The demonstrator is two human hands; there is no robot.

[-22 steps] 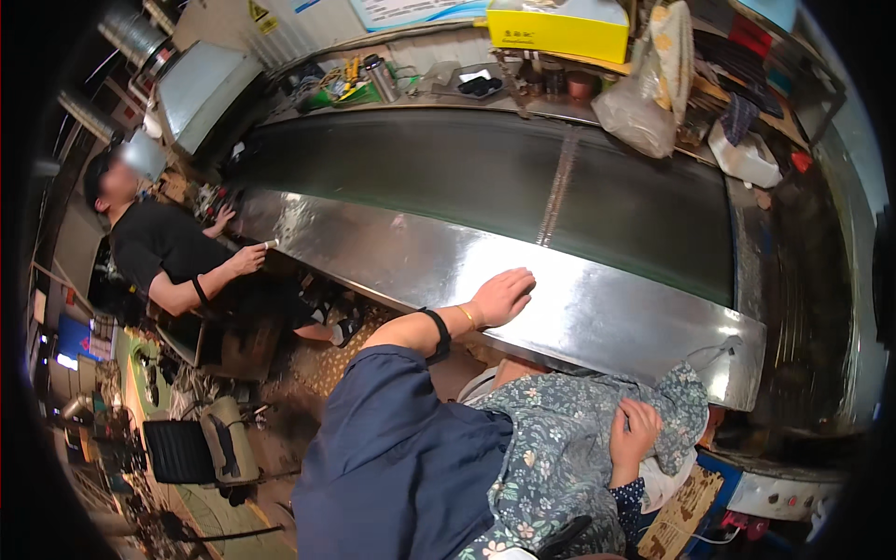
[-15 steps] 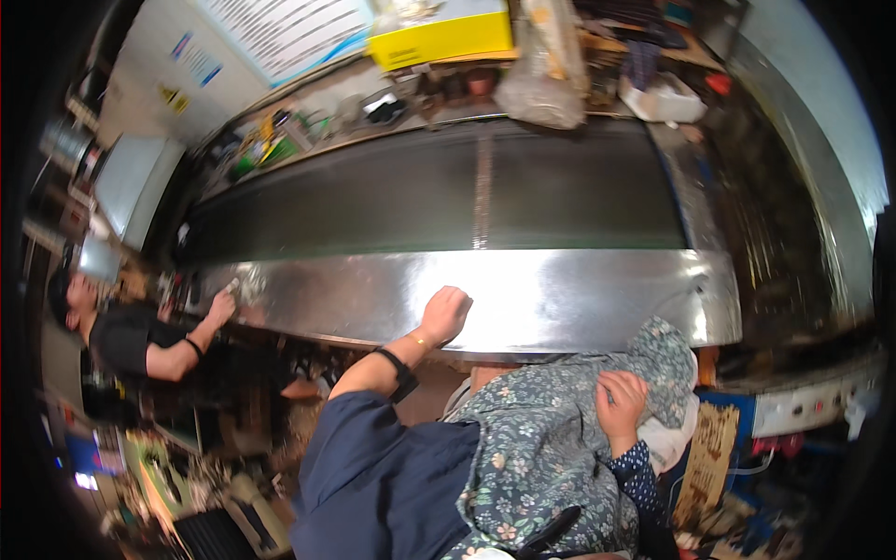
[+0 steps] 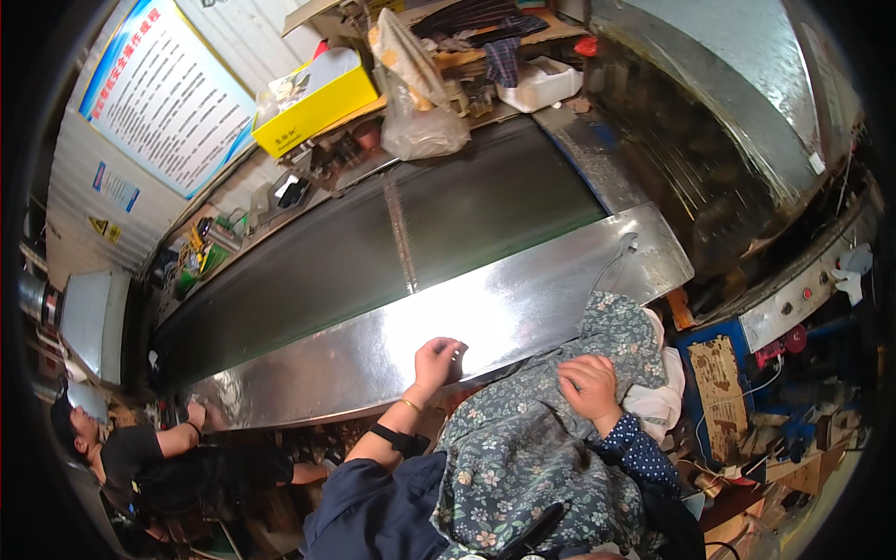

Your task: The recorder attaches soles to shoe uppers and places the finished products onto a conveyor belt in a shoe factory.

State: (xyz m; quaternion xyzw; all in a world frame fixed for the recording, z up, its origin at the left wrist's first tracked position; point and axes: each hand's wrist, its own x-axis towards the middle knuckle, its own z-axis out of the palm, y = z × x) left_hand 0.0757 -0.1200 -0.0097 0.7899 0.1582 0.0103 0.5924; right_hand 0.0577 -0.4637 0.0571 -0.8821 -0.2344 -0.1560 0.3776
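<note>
My left hand [image 3: 435, 366], with a thin bracelet and a black band on the arm, is over the front edge of a shiny metal ledge [image 3: 308, 369]. Its fingers are curled into a pinch; small pale specks show at the fingertips, too small to name. My right hand [image 3: 590, 386], in a dotted cuff, is loosely bent, fingers a little apart, above the floral apron [image 3: 504, 457] on my lap. Nothing shows in it. Beyond the ledge runs a dark, flat belt [image 3: 308, 271] with a seam across it.
At the far left another person [image 3: 140, 448] in black reaches to the ledge. Behind the belt stand a yellow box [image 3: 317, 110], a plastic bag [image 3: 425, 126] and a white tub [image 3: 541, 86]. On the right are a control panel [image 3: 793, 303] and a worn board [image 3: 717, 397].
The view has turned, so the ledge and belt now slope up to the right. My left hand has turned, its fingertips now showing. My right hand stays over the apron.
</note>
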